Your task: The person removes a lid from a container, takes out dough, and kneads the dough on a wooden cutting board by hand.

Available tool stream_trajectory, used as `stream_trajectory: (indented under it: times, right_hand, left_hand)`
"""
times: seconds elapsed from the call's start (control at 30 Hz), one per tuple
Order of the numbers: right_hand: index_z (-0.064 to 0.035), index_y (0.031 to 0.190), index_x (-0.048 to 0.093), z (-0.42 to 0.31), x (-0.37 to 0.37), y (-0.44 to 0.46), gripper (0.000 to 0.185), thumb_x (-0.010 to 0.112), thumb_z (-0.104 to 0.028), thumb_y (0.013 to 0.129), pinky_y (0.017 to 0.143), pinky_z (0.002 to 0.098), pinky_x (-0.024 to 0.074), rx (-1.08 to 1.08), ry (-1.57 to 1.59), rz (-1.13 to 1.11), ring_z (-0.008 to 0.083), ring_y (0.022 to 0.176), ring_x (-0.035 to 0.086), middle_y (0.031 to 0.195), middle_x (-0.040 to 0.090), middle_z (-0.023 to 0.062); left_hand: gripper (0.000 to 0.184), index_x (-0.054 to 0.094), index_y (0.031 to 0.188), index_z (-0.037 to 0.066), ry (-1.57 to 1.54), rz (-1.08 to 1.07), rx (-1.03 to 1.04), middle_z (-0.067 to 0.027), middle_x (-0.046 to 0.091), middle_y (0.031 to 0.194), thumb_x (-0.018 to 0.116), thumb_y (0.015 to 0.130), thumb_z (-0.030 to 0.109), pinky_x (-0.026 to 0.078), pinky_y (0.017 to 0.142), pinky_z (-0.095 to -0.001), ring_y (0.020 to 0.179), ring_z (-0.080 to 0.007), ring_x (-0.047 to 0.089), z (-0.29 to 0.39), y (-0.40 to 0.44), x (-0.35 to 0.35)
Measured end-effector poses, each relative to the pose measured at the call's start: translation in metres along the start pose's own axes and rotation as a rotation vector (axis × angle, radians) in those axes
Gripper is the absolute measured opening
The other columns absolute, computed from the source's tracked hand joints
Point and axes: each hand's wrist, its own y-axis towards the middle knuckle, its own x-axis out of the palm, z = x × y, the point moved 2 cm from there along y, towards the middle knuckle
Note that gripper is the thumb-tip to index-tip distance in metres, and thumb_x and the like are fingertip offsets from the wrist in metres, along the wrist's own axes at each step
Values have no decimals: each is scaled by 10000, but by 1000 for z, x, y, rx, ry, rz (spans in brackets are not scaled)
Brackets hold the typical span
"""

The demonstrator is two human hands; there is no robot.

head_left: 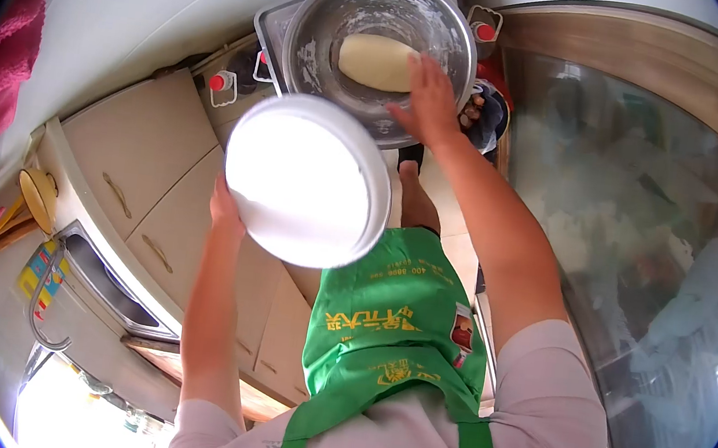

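Note:
A smooth, pale oval lump of dough [370, 61] lies in a wide metal basin [306, 63], whose inner wall is smeared with white flour or dough. My right hand [433, 104] reaches over the basin's right side, its fingers stretched out against the dough's right end and the thumb apart. At the lower left, my left hand [226, 209] grips the edge of a round white dish [302, 182]. That dish is tilted, partly overlaps the basin's near rim, and is too bright to show what is in it.
Bottles with red caps [220, 83] stand on both sides of the basin. Pale cabinets [142, 146] and a sink [101, 270] are on the left; a large glass panel [626, 210] is on the right. A green apron [401, 317] covers my front.

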Motion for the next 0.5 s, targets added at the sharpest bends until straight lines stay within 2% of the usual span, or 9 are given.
stream_trajectory:
  times: [0.07,0.1,0.17,0.3,0.37,0.4,0.47,0.5]
  right_hand:
    - [-116,1625,271,-14,19,10,1076,873,-398,778,1215,581,292,-79,-191,-201,400,1538,280,1664,284,186]
    - [-116,1625,271,-16,29,16,1076,873,-398,778,1215,581,292,-77,-187,-197,400,1538,280,1664,284,186]
    - [-143,1634,259,-13,52,34,1130,882,-472,751,1209,650,257,-182,-294,-258,378,1571,217,1698,220,155]
    - [-154,1620,296,-16,71,49,1124,906,-402,708,1196,631,276,-147,-420,-311,385,1534,285,1667,291,147]
    - [-198,1595,350,1,93,51,1079,908,-321,679,1121,618,356,-208,-498,-144,383,1475,370,1619,369,124]
    - [-198,1595,350,-1,90,54,1079,908,-321,679,1121,618,356,-213,-499,-148,383,1475,370,1619,369,124]
    - [-233,1581,363,-1,83,60,973,872,-283,752,1099,673,358,-158,-419,-256,362,1447,419,1615,378,101]
    - [-233,1581,363,-1,79,64,973,872,-283,752,1099,673,358,-164,-422,-258,362,1447,419,1615,378,101]
  left_hand:
    - [617,540,1456,28,56,39,-69,-147,639,1384,416,1074,496,531,1028,-470,1226,-340,641,-24,1,-26]
    - [617,540,1456,28,60,40,-64,-147,639,1384,416,1074,496,531,1028,-470,1226,-340,641,-28,-3,-32]
    - [615,537,1451,20,68,47,-133,-141,642,1371,437,1069,491,541,1006,-463,1212,-328,645,-40,-10,-30]
    - [596,537,1440,20,-34,-46,-122,-130,644,1354,449,1070,478,548,984,-458,1202,-312,645,-72,8,-29]
    - [578,540,1426,20,-87,-104,-118,-122,646,1336,458,1070,467,548,973,-451,1193,-300,645,-81,15,-19]
    - [567,543,1422,22,-98,-71,-136,-120,647,1333,454,1072,459,543,975,-447,1189,-298,644,-77,10,-9]
    - [566,543,1422,21,-110,-86,-131,-120,647,1334,452,1072,457,543,973,-448,1183,-298,646,-77,12,-1]
    - [566,543,1421,19,-120,-102,-120,-120,646,1334,450,1073,456,543,971,-449,1177,-298,648,-77,13,4]
